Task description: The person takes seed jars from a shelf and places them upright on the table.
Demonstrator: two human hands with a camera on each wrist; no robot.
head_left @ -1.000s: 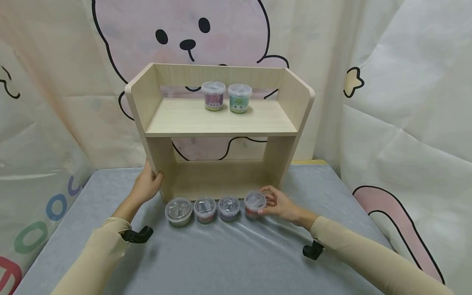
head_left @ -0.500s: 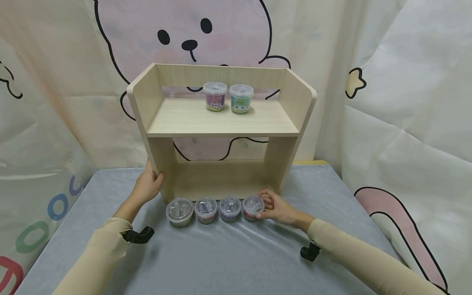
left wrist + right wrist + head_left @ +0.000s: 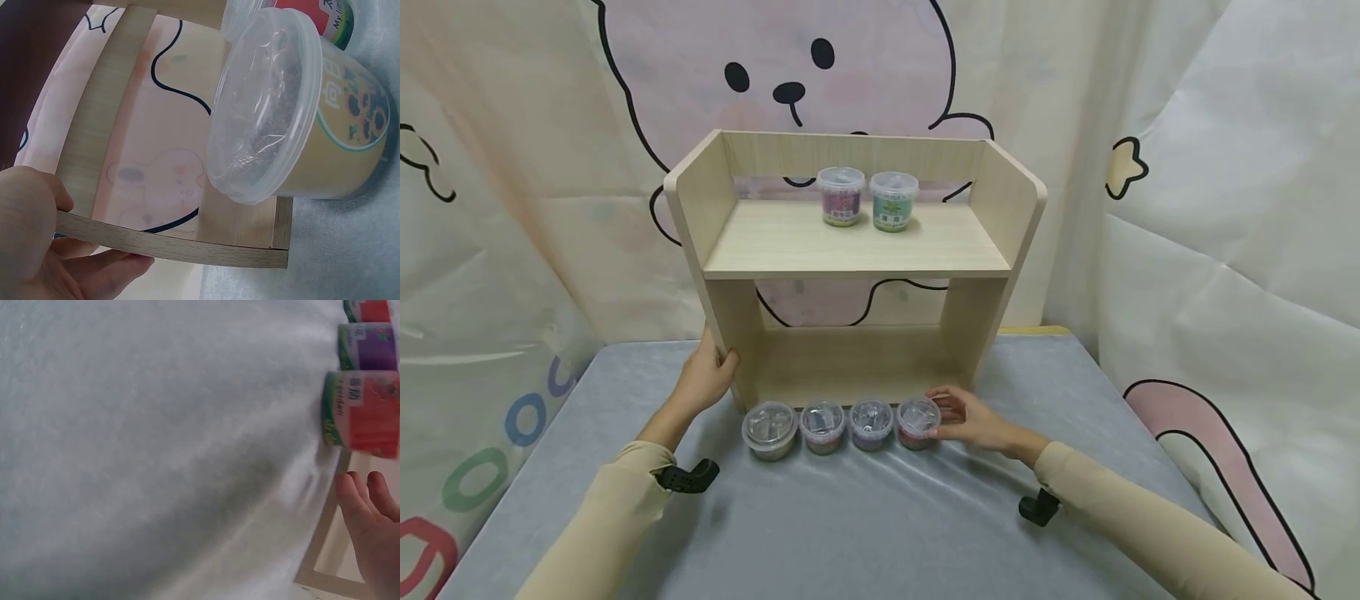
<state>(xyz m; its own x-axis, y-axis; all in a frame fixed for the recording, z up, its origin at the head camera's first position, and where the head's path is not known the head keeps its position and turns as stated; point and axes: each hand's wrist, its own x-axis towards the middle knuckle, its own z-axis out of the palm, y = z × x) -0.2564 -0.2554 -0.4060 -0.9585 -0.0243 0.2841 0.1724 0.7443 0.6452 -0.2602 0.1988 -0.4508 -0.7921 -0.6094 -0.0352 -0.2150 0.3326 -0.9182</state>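
Note:
My left hand (image 3: 702,377) grips the edge of the wooden shelf's (image 3: 857,275) left side panel, thumb inside and fingers outside in the left wrist view. Several clear-lidded tubs stand in a row on the cloth before the shelf. At the right end is a red-labelled tub (image 3: 917,423), with my right hand (image 3: 968,419) at its right side. The right wrist view shows those fingers (image 3: 356,500) loosely bent and slightly apart from this tub. Left of it come a purple-labelled tub (image 3: 871,425), another red one (image 3: 822,427) and a wider yellowish tub (image 3: 770,431).
On the upper shelf board stand a pink-purple tub (image 3: 841,197) and a green tub (image 3: 893,202). Grey-blue cloth (image 3: 850,533) covers the table. Printed curtains (image 3: 1225,250) hang behind and at both sides.
The right-end red tub slid left, closer to the purple one, with my right hand at it. My right fingers have since come off it slightly. My left hand stays on the shelf.

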